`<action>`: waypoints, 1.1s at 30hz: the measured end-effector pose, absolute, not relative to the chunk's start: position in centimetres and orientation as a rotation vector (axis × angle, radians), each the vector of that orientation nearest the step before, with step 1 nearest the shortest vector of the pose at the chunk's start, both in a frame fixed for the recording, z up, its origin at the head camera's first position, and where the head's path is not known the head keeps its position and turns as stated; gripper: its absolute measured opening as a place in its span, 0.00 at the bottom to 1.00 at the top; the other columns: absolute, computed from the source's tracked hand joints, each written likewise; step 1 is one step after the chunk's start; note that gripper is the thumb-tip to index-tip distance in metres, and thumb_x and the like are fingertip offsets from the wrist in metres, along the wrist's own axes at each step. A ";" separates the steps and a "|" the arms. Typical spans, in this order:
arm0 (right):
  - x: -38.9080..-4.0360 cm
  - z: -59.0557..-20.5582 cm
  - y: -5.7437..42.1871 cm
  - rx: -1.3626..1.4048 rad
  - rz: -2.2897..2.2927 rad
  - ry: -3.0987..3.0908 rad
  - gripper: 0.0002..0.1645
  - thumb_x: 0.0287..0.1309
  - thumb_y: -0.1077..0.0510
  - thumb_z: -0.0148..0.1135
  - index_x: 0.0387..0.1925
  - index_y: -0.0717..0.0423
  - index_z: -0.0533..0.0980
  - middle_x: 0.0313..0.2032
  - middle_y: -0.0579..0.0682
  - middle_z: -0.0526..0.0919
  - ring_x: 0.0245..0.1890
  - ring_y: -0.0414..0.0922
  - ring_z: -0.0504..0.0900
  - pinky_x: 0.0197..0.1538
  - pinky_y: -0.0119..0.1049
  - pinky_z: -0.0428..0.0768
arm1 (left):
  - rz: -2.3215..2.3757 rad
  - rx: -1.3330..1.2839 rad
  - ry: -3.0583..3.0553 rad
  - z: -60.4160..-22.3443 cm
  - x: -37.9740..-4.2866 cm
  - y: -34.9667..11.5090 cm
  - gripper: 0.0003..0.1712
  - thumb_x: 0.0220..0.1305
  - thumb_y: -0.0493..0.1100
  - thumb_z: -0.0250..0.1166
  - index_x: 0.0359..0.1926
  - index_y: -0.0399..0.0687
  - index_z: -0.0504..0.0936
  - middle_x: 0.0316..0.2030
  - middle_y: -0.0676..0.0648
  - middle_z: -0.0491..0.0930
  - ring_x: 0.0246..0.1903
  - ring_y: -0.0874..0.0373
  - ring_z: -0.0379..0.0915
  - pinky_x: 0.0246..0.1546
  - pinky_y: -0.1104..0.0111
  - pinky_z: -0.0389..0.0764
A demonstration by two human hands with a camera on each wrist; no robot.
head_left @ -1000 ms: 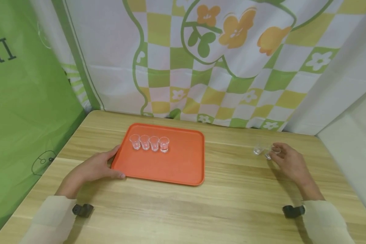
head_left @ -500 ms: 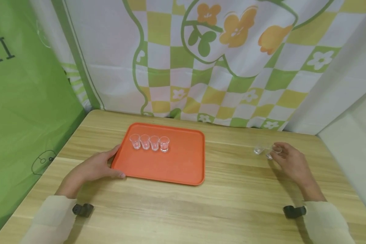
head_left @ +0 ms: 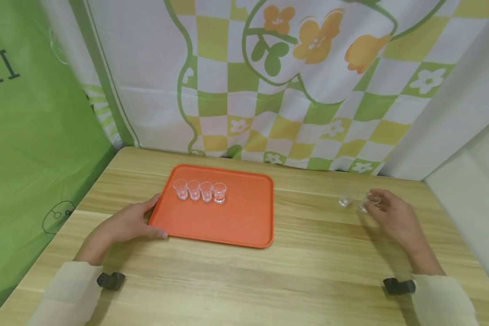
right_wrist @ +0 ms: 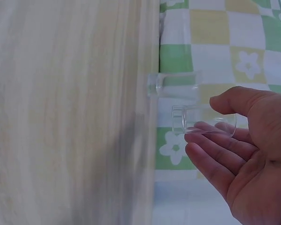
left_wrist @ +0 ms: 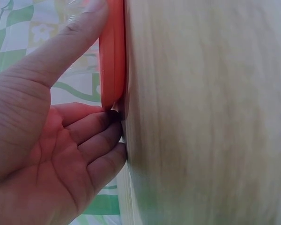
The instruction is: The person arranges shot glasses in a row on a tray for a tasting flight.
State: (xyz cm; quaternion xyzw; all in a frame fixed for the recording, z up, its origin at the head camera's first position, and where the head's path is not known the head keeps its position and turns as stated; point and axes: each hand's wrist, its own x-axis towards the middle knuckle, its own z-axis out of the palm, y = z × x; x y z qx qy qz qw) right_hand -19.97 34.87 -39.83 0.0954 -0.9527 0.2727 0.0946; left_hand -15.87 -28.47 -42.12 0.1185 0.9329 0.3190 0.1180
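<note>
An orange tray [head_left: 244, 213] lies on the left half of the wooden table, with several clear shot glasses [head_left: 206, 192] upright in a row near its far left. My left hand [head_left: 130, 222] holds the tray's near left corner, thumb along the front edge and fingers at the left side. On the table's right side, my right hand [head_left: 395, 219] pinches a clear shot glass [right_wrist: 179, 119] between thumb and fingers. A second shot glass [head_left: 344, 200] stands upright just left of it. Whether the pinched glass touches the table I cannot tell.
A wooden table [head_left: 244, 285] carries everything. Behind it hangs a patterned curtain [head_left: 269, 113] along the far edge, and green fabric [head_left: 45, 136] hangs at the left.
My right hand has shifted slightly to the right, and the pinched shot glass has moved a little away from the one beside it. Left hand and tray stay put.
</note>
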 end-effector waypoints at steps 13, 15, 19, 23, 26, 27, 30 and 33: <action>-18.5 -38.2 31.7 0.390 0.835 -2.725 0.27 0.66 0.61 0.70 0.61 0.71 0.74 0.49 0.69 0.84 0.43 0.68 0.86 0.37 0.13 0.74 | 0.923 0.343 2.729 -42.1 -15.9 -28.5 0.73 0.49 0.67 0.79 0.79 0.31 0.51 0.71 0.27 0.63 0.67 0.32 0.65 0.63 0.39 0.69; -18.6 -38.1 31.0 0.410 0.861 -2.720 0.26 0.66 0.61 0.70 0.60 0.71 0.74 0.49 0.69 0.85 0.43 0.67 0.86 0.37 0.14 0.75 | 0.927 0.343 2.728 -42.2 -15.9 -28.5 0.73 0.49 0.67 0.79 0.79 0.32 0.51 0.71 0.27 0.63 0.67 0.32 0.65 0.63 0.39 0.68; -18.7 -38.3 29.9 0.461 0.857 -2.710 0.25 0.66 0.60 0.70 0.59 0.69 0.76 0.47 0.66 0.86 0.42 0.64 0.87 0.38 0.17 0.77 | 0.939 0.339 2.722 -42.2 -15.9 -28.5 0.73 0.49 0.67 0.79 0.80 0.32 0.51 0.71 0.27 0.63 0.67 0.32 0.64 0.63 0.39 0.68; -18.8 -38.6 28.8 0.501 0.859 -2.708 0.24 0.67 0.59 0.69 0.58 0.68 0.76 0.46 0.64 0.87 0.41 0.62 0.88 0.40 0.37 0.86 | 0.938 0.332 2.718 -42.2 -15.9 -28.4 0.73 0.49 0.68 0.79 0.80 0.33 0.50 0.72 0.27 0.63 0.68 0.32 0.63 0.63 0.38 0.68; -18.9 -38.8 28.0 0.524 0.898 -2.712 0.24 0.67 0.60 0.69 0.59 0.69 0.76 0.47 0.64 0.86 0.42 0.62 0.88 0.42 0.50 0.85 | 0.931 0.326 2.717 -42.2 -15.9 -28.4 0.73 0.49 0.68 0.79 0.80 0.34 0.50 0.72 0.27 0.62 0.68 0.31 0.63 0.63 0.38 0.68; -19.0 -38.8 27.7 0.533 0.911 -2.713 0.24 0.67 0.60 0.69 0.59 0.70 0.76 0.47 0.64 0.87 0.42 0.61 0.88 0.43 0.51 0.85 | 0.929 0.325 2.717 -42.2 -15.9 -28.5 0.73 0.49 0.68 0.79 0.80 0.34 0.50 0.72 0.27 0.62 0.68 0.31 0.63 0.63 0.38 0.68; -19.2 -39.0 26.7 0.572 0.924 -2.714 0.24 0.66 0.60 0.70 0.58 0.70 0.76 0.46 0.63 0.87 0.41 0.60 0.88 0.43 0.50 0.86 | 0.921 0.325 2.722 -42.2 -15.9 -28.5 0.73 0.49 0.68 0.79 0.80 0.33 0.50 0.72 0.27 0.62 0.68 0.31 0.63 0.63 0.38 0.68; -19.5 -39.3 25.7 0.623 0.924 -2.702 0.24 0.65 0.61 0.71 0.57 0.70 0.77 0.44 0.61 0.87 0.40 0.58 0.89 0.42 0.50 0.86 | 0.917 0.335 2.726 -42.2 -15.9 -28.5 0.73 0.49 0.68 0.79 0.80 0.33 0.50 0.72 0.27 0.62 0.68 0.31 0.63 0.63 0.38 0.67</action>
